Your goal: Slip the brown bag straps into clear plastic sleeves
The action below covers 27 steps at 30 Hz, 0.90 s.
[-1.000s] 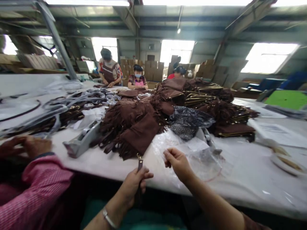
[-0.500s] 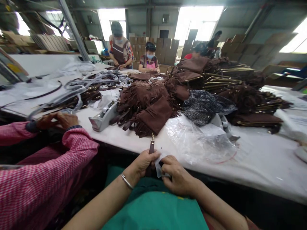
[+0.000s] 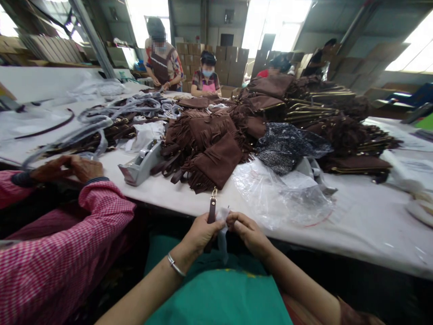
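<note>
My left hand (image 3: 199,234) grips a dark brown wrist strap (image 3: 212,211) with a gold snap clasp (image 3: 214,194) at its upper end. That clasp reaches the lower corner of a brown fringed pouch (image 3: 218,162) on the table; whether it is hooked on, I cannot tell. A thin white wrapping strip (image 3: 223,246), paper or plastic, hangs beside the strap under my left thumb. My right hand (image 3: 252,234) pinches at the strip's upper edge, fingertips close to my left thumb.
Grey tape dispensers (image 3: 140,167) stand on the white table (image 3: 189,203). Clear plastic (image 3: 280,196) and a black-and-white bag (image 3: 291,146) lie right of the pouch. Brown pouches pile behind; wrapped straps (image 3: 125,110) spread left. A co-worker's checked sleeve (image 3: 81,230) is close on my left.
My right hand has risen and its fingers have come together near my left thumb. The white strip now hangs down longer. The view has shifted slightly.
</note>
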Tool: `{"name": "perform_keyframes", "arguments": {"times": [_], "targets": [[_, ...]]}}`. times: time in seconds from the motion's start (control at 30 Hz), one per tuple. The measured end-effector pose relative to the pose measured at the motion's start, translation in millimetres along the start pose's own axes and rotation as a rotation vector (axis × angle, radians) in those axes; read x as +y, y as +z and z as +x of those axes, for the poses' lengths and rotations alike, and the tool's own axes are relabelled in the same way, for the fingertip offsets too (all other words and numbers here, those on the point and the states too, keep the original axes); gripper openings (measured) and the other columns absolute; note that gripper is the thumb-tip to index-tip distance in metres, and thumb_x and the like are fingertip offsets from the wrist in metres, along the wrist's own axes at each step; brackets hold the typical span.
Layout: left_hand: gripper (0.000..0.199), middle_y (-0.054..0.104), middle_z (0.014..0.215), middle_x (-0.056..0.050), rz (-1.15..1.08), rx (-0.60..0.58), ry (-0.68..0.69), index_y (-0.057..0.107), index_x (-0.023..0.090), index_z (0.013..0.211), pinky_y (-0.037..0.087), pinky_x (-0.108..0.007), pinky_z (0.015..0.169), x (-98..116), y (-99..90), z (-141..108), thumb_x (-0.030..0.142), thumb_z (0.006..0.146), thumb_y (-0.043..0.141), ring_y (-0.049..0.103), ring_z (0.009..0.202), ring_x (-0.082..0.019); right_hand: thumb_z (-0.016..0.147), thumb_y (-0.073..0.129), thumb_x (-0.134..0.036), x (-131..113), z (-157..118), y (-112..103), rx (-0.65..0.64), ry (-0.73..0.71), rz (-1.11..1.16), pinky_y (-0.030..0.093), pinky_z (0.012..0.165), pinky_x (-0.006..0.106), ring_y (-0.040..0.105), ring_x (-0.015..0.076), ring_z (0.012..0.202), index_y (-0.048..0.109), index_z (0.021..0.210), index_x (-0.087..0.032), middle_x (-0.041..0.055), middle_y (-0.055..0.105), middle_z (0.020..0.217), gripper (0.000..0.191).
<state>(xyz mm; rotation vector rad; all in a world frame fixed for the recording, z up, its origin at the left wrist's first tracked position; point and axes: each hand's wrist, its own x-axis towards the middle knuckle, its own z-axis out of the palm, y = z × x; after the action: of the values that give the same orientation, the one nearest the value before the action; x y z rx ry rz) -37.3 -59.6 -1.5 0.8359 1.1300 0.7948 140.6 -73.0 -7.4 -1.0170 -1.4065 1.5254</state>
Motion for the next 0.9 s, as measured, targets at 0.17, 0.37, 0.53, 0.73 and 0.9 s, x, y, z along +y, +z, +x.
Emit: {"name": "perform_keyframes", "arguments": {"times": [0.17, 0.37, 0.53, 0.73, 0.9], "targets": [[0.038, 0.065, 0.069, -0.003, 0.027, 0.013, 0.062, 0.069, 0.010, 0.096, 0.041, -0.023, 0.056, -6, 3.1, 2, 0.029, 0.065, 0.079, 0.055, 0.059, -0.013, 0.069, 0.076, -0.048, 6, 29, 11, 0.210, 0.194, 0.408, 0.052, 0.072, 0.033, 0.066, 0.0193, 0.073, 0.067, 0.097, -0.016, 0.0061, 0.071, 0.084, 0.043], [0.038, 0.068, 0.076, -0.004, 0.125, 0.036, 0.041, 0.071, 0.011, 0.093, 0.043, -0.023, 0.063, -13, -4.2, 5, 0.030, 0.062, 0.081, 0.058, 0.066, -0.014, 0.071, 0.073, -0.045, 7, 42, 5, 0.414, 0.127, 0.216, 0.045, 0.060, 0.026, 0.058, 0.0128, 0.060, 0.071, 0.077, -0.015, 0.0024, 0.067, 0.067, 0.031], [0.045, 0.047, 0.050, 0.007, 0.104, 0.058, -0.042, 0.064, 0.013, 0.093, 0.023, -0.019, 0.042, 0, -8.5, 7, 0.047, 0.065, 0.077, 0.035, 0.041, -0.006, 0.074, 0.069, -0.038, 9, 27, 1, 0.330, 0.139, -0.063, 0.038, 0.053, 0.023, 0.050, 0.0112, 0.054, 0.069, 0.065, -0.015, -0.0017, 0.060, 0.057, 0.024], [0.044, 0.040, 0.048, 0.008, 0.173, 0.017, -0.015, 0.059, 0.013, 0.077, 0.022, -0.019, 0.042, 10, 2.9, 14, 0.051, 0.064, 0.076, 0.032, 0.045, -0.006, 0.074, 0.062, -0.021, 15, 15, 14, 0.199, 0.128, -0.197, 0.033, 0.050, 0.021, 0.045, 0.0090, 0.050, 0.063, 0.056, -0.015, -0.0049, 0.052, 0.050, 0.019], [0.050, 0.037, 0.048, 0.008, 0.212, 0.105, -0.062, 0.056, 0.015, 0.071, 0.021, -0.020, 0.043, 2, 1.0, 21, 0.058, 0.057, 0.077, 0.031, 0.046, -0.007, 0.077, 0.062, -0.022, -1, -5, -20, 0.409, -0.003, -0.407, 0.040, 0.056, 0.021, 0.054, 0.0112, 0.057, 0.067, 0.064, -0.017, -0.0026, 0.061, 0.058, 0.015]]}}
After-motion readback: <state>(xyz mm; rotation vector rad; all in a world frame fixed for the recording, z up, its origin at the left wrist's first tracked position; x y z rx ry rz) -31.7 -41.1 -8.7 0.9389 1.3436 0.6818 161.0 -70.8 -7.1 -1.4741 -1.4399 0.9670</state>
